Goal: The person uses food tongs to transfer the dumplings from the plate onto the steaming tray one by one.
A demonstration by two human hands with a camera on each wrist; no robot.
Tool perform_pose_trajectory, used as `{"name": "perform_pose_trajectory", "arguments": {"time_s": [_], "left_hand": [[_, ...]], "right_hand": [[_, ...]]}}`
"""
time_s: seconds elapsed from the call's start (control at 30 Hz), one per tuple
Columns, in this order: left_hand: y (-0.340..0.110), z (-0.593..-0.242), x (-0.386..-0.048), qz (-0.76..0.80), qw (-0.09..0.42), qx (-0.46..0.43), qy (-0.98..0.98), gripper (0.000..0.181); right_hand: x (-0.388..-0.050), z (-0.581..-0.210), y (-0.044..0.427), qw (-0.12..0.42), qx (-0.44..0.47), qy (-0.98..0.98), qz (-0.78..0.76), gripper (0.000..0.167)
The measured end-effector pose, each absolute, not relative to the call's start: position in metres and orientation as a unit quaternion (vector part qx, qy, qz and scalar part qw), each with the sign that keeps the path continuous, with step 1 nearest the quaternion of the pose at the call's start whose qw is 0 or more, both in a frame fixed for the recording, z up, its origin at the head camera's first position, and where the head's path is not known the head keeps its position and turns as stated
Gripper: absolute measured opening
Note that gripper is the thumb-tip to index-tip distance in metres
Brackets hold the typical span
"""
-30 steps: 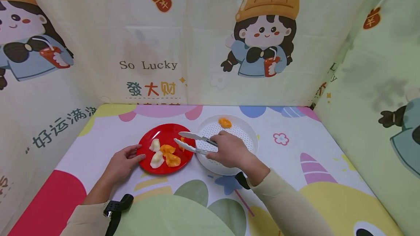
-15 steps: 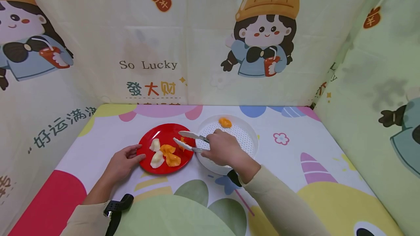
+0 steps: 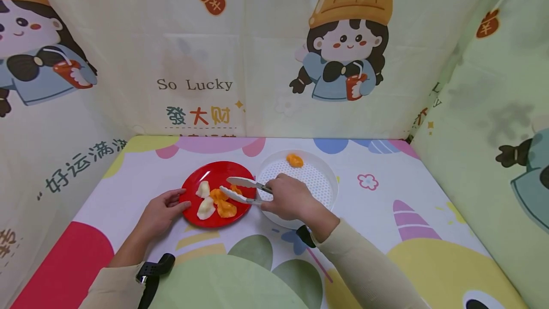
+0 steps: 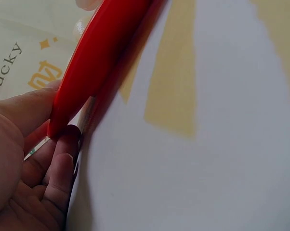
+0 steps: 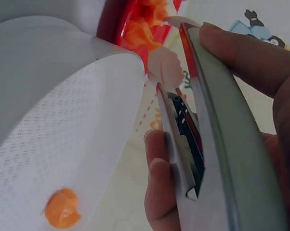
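My left hand grips the left rim of a red plate; in the left wrist view the thumb lies on top of the plate edge and fingers are beneath. Several dumplings lie on it: white ones at left and orange ones at the middle and right. My right hand holds a pair of tongs, arms apart, tips over the plate. An orange dumpling is partly hidden behind them. In the right wrist view, thumb and fingers press the two tong handles.
Against the plate's right side stands a round white perforated steamer tray. One orange dumpling lies near its far edge. A patterned cloth covers the table, and printed curtains rise at the back and sides.
The right hand has shifted left, carrying the tongs farther over the red plate, with their tips lower in view. The left hand and the plate have stayed put.
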State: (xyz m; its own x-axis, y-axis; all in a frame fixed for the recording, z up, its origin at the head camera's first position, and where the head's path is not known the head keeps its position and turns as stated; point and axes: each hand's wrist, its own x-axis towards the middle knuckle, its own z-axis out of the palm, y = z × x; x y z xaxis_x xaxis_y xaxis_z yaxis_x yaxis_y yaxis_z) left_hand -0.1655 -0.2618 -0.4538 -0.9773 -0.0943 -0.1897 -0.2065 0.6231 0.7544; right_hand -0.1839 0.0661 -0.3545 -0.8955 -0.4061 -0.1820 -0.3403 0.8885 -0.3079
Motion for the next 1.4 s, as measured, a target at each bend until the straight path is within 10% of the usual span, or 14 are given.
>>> {"name": "perform_pose_trajectory", "arguments": {"time_s": [1.07,1.4], "left_hand": [[-0.262,-0.451,-0.166,0.423,0.071,-0.083,0.900,0.071],[-0.263,-0.453,-0.166,0.422,0.068,-0.076,0.901,0.070]], "right_hand": [[-0.180,-0.346,0.100,0.025,-0.234,0.960,-0.155,0.036],[-0.189,-0.346,0.094,0.072,-0.219,0.966,-0.118,0.046]]}}
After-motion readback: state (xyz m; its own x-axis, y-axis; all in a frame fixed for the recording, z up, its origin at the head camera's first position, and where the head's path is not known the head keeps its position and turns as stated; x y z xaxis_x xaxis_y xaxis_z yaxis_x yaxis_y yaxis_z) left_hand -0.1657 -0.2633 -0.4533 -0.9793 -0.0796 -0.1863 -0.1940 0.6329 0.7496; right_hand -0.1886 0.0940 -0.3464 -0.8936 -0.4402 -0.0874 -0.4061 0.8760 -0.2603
